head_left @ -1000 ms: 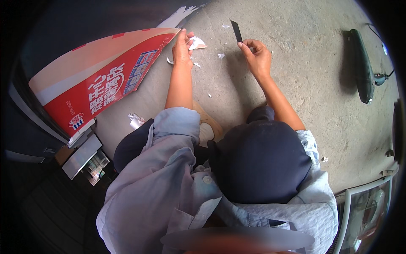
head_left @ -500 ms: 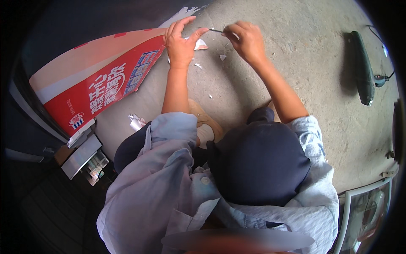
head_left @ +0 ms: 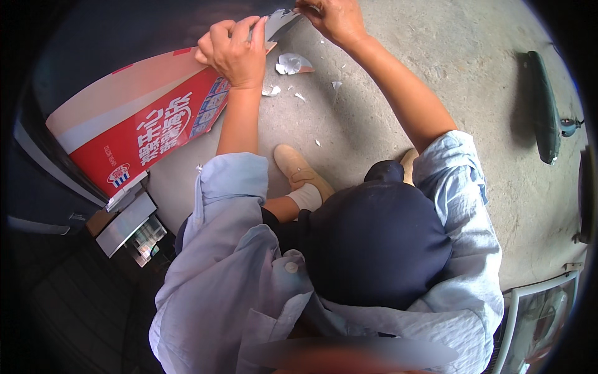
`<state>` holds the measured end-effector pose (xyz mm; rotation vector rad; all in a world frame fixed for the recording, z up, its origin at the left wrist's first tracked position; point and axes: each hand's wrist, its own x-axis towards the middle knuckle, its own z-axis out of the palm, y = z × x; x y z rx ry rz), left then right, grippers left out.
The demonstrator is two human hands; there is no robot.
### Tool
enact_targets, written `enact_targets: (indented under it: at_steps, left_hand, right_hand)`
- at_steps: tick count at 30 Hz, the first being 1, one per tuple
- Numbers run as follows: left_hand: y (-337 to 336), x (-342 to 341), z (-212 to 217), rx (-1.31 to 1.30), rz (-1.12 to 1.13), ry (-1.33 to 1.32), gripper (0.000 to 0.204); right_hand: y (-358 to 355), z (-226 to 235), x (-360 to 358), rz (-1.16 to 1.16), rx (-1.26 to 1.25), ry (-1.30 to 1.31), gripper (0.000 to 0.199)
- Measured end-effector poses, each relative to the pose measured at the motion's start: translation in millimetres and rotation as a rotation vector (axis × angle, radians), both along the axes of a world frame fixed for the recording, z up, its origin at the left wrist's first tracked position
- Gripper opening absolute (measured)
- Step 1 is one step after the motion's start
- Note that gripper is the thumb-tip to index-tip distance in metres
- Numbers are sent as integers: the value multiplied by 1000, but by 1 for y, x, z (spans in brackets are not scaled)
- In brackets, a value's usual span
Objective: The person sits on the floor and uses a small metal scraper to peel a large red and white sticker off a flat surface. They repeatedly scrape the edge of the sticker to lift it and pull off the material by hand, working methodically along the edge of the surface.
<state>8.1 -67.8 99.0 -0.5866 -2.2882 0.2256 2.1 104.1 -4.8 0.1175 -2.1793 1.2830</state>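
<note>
My left hand (head_left: 233, 50) grips the upper edge of a flattened red and tan cardboard box (head_left: 143, 124) that lies on the concrete floor. A torn grey-white strip (head_left: 283, 22) sticks up from the box's corner beside that hand. At the picture's top edge my right hand (head_left: 333, 19) is closed with its fingertips pinching the far end of this strip. Whether it also holds a tool is hidden by the fingers and the frame edge. Both forearms reach forward from light blue rolled sleeves.
White paper scraps (head_left: 293, 62) litter the floor below the hands. My tan shoe (head_left: 299, 171) rests on the concrete. A long dark object (head_left: 545, 106) lies at the right. Small packets (head_left: 128, 221) sit by the box's lower end. A white frame (head_left: 536, 318) stands lower right.
Both hands have moved up to the box's corner. One second ago the right hand held a dark blade apart from the box; now it pinches the strip next to my left hand.
</note>
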Motion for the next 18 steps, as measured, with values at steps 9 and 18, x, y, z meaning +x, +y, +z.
enact_targets:
  at_steps: [9, 18]
  left_hand:
    - [-8, -13, -15, 158, -33, -101, 16]
    - [-5, -7, -30, 294, 11, -140, 16]
  right_hand:
    - [-4, 2, -4, -70, 35, 81, 13]
    - [-6, -2, -6, -129, 146, 147, 11]
